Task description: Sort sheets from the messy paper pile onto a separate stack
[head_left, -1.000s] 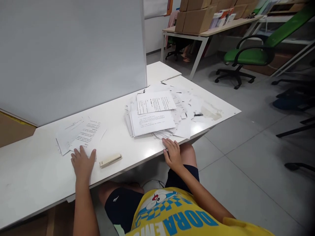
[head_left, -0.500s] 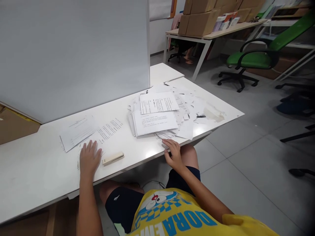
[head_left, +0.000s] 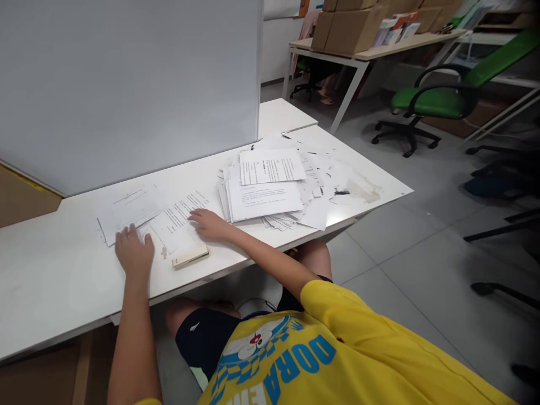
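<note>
- Head view only, looking down at a white desk (head_left: 63, 281) with a grey partition panel (head_left: 126, 84) standing along its far edge.
- Left hand (head_left: 134, 254) lying flat, fingers spread and open, gripping nothing, pressing on the near edge of a small stack of printed sheets (head_left: 126, 211).
- Right hand (head_left: 210, 223) reaching across the body, also flat and open, palm down, resting on the right end of a loose printed page (head_left: 179, 219) lying between the two hands.
- Sitting just beside that page, near the desk's front edge: a small cream-coloured stapler (head_left: 189, 257), not touching either hand as far as visible.
- Spreading over the right part of the desk: a big messy pile of papers (head_left: 274, 191), close to the right hand's fingertips, touching or not hard to say.
- Showing at the bottom: yellow printed shirt (head_left: 337, 360) and dark shorts (head_left: 206, 337), knees tucked under the desk.
- Standing well off in the background: a green office chair (head_left: 434, 95) on the grey tiled floor, plus a second table (head_left: 371, 53) carrying cardboard boxes (head_left: 346, 28).
</note>
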The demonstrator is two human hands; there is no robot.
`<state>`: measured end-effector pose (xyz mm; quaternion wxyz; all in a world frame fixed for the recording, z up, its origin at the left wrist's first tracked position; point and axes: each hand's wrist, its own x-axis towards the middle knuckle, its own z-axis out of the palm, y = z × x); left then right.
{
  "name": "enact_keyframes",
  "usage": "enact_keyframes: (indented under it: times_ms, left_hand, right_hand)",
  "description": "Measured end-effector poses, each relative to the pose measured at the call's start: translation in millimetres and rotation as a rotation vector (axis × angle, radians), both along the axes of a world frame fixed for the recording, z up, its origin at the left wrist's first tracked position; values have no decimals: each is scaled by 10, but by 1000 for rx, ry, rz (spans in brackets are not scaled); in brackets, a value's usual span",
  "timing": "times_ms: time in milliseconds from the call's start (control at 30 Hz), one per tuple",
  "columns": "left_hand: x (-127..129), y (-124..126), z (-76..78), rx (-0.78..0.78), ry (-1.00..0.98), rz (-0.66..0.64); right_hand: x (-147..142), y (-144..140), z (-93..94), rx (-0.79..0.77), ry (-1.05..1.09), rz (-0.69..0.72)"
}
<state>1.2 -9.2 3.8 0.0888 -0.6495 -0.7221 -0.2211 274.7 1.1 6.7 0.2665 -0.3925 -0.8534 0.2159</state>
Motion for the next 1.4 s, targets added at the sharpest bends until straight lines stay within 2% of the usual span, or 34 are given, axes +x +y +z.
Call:
enact_keyframes:
  times_ms: [100, 167, 367, 467, 567, 667, 800, 900, 967, 1000, 1067, 1133, 1167, 1300, 1400]
  left_hand:
    - [-98, 229, 53, -110, -26, 0]
    - [-123, 297, 62, -117, -10, 4]
    - [-48, 208, 55, -32, 61, 74]
    - [-26, 202, 44, 28, 28, 5]
    - [-42, 239, 32, -57, -33, -80]
    - [-54, 247, 41, -148, -64, -95]
    - [-51, 182, 60, -157, -88, -125]
    - [-72, 131, 50, -154, -173, -218]
    - [-96, 125, 37, -83, -224, -275]
    - [-107, 133, 33, -31, -230, -268]
    - [-123, 167, 28, 35, -223, -148]
    - [-126, 211, 26, -12, -213, 2]
    - [-126, 228, 26, -65, -209, 27]
    - [-129, 234, 35, -209, -224, -120]
    - [-145, 189, 60, -200, -355, -193]
  right_hand:
    - [-58, 126, -89, 10, -107, -89]
    - [-42, 114, -138, 30, -135, -132]
    - [-51, 34, -161, 121, -165, -197]
    - [-50, 28, -153, 125, -176, -160]
    - [-26, 22, -147, 124, -155, -133]
    - [-10, 17, -139, 124, -138, -123]
    - [-12, 24, -142, 133, -141, -92]
    - [-22, 39, -162, 158, -137, -78]
    - [-30, 49, -175, 174, -130, -84]
    - [-34, 53, -180, 181, -127, -87]
    - [-41, 58, -186, 190, -127, -84]
    - [-48, 60, -188, 192, -125, -69]
    - [-53, 62, -187, 190, -122, -62]
    - [-134, 90, -172, 159, -118, -86]
    - [-263, 139, -140, 126, -118, -148]
